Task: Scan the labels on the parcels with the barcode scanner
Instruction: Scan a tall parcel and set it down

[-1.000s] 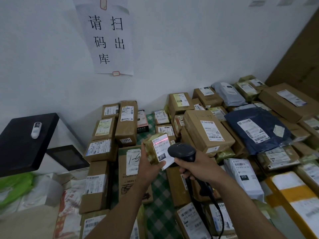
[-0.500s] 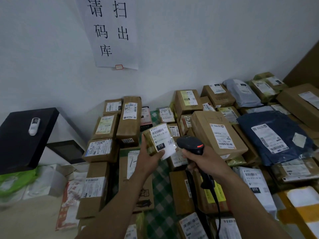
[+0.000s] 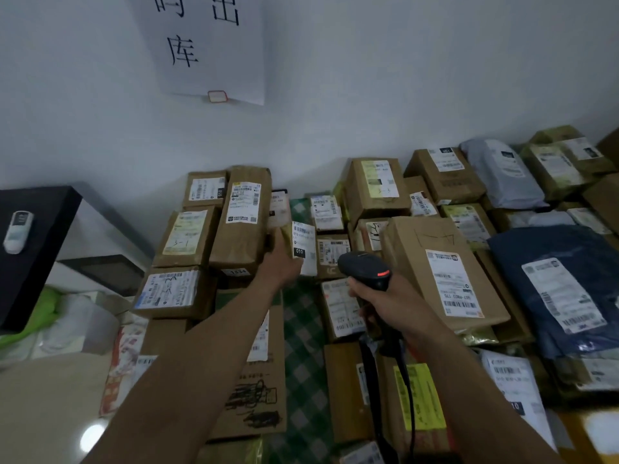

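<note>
My left hand [image 3: 279,262] grips a small yellowish parcel [image 3: 301,244] with a white barcode label marked 010, holding it out far over the green checked gap between the boxes. My right hand [image 3: 392,296] grips the black barcode scanner [image 3: 365,267] by its handle; a red light shows on its head and its cable hangs down toward me. The scanner head sits a little right of and below the small parcel. Many labelled brown boxes and bags cover the table.
A large tilted brown box [image 3: 442,272] lies right of the scanner, a dark blue bag [image 3: 566,289] further right. Tall brown boxes [image 3: 243,219] stand left of the parcel. A black cabinet [image 3: 30,249] with a white device stands at the left. A paper sign [image 3: 207,48] hangs on the wall.
My left hand has carried the small parcel forward and away from me, toward the boxes at the back. The red scan line seen on its label a second ago is gone. The scanner stays about level.
</note>
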`<move>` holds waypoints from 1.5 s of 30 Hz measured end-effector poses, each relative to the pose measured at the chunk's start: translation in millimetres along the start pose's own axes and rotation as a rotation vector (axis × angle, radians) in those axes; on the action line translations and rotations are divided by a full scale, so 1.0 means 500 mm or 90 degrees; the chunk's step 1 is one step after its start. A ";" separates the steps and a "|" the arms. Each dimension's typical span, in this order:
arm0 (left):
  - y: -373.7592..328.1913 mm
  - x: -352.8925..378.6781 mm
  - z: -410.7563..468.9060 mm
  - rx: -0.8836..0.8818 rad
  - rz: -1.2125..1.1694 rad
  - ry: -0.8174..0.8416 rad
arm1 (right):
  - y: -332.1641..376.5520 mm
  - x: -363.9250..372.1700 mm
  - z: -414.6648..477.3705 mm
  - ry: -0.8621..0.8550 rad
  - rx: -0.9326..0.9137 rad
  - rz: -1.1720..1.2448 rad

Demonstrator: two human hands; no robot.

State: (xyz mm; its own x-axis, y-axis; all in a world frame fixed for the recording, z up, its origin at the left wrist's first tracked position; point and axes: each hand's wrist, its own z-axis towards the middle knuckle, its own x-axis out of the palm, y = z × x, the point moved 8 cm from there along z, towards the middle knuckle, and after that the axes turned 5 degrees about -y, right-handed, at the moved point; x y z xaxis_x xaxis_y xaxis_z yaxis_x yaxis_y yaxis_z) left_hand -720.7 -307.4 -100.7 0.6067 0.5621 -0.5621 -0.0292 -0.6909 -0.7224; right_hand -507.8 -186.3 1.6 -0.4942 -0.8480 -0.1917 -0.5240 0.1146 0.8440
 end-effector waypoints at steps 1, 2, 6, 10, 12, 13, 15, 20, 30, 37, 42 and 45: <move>0.002 0.006 0.003 -0.012 -0.002 0.020 | -0.002 0.000 0.007 0.002 0.001 0.001; 0.008 0.009 0.008 -0.022 0.000 0.027 | -0.004 0.000 0.014 0.002 0.002 0.000; 0.025 0.014 0.025 0.014 0.098 -0.005 | -0.014 -0.001 0.032 -0.001 0.009 0.000; 0.018 0.025 0.023 0.084 0.305 -0.061 | -0.020 -0.002 0.041 -0.002 0.016 0.005; -0.012 0.042 0.027 0.186 0.338 -0.057 | -0.022 -0.003 0.044 0.000 0.017 0.002; -0.021 0.057 0.029 0.223 0.357 -0.025 | -0.023 -0.003 0.045 -0.001 0.019 -0.001; 0.000 0.086 0.045 0.190 0.368 0.069 | -0.028 -0.005 0.046 -0.006 0.026 -0.003; 0.051 0.107 0.088 0.082 0.362 0.125 | -0.039 -0.006 0.051 -0.008 0.036 -0.018; 0.030 0.092 0.067 0.007 0.326 0.117 | -0.046 -0.021 0.043 -0.021 0.032 -0.044; -0.006 0.149 -0.076 0.125 -0.070 -0.051 | -0.067 -0.041 0.013 -0.041 0.015 -0.038; 0.058 0.243 -0.137 -0.090 -0.206 0.002 | -0.082 -0.043 -0.015 -0.038 0.028 -0.013; 0.074 0.280 -0.140 -0.130 -0.275 0.043 | -0.092 -0.046 -0.028 -0.046 0.033 -0.013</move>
State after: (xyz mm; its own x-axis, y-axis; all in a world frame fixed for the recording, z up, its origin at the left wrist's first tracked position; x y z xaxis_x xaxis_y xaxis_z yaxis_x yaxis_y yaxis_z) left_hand -581.5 -286.1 -178.0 0.5797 0.7911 -0.1950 0.3892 -0.4791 -0.7868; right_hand -462.8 -179.2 -25.7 -0.5305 -0.8111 -0.2465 -0.5694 0.1254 0.8125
